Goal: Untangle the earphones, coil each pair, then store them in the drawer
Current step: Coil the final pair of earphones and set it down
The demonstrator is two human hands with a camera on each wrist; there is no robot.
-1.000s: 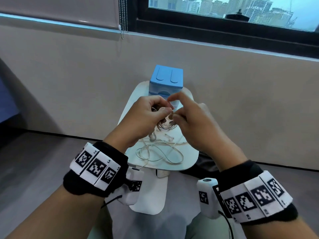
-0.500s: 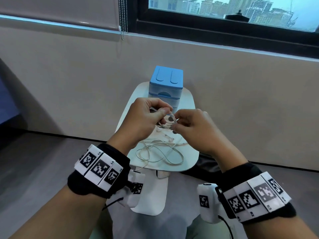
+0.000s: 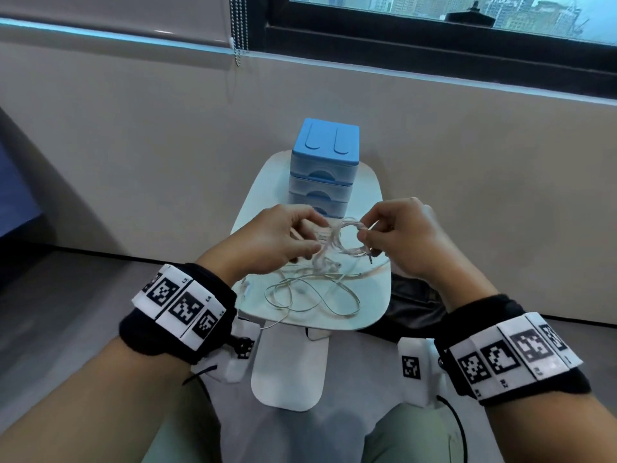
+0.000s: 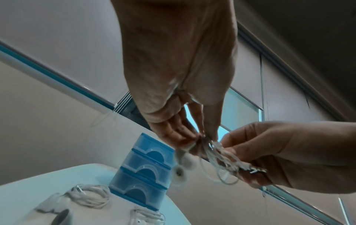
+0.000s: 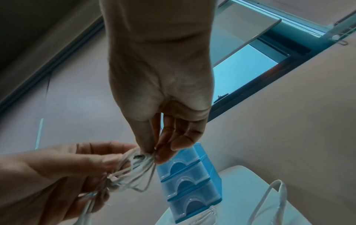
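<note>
Progress: one coil (image 3: pixel 337 237) nearly wound and held above the table (image 3: pixel 374 315); judged about mid-task.
Left to do: loose earphones (image 3: pixel 310 295) on the table not yet coiled; drawers (image 3: pixel 320 182) all closed, nothing seen stored.
Left hand (image 3: pixel 270 242): raised over the table, fingertips pinching the coil's left side, earbuds dangling below.
Right hand (image 3: pixel 404 238): level with it, fingers curled, pinching the coil's right side near the plug.

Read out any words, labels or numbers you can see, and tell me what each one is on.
No readable text.
Left wristband: tiny characters beside its black-and-white square markers, too small to read.
Right wristband: the same, blurred.
Drawer unit, earphones and table: no lettering visible.
</note>
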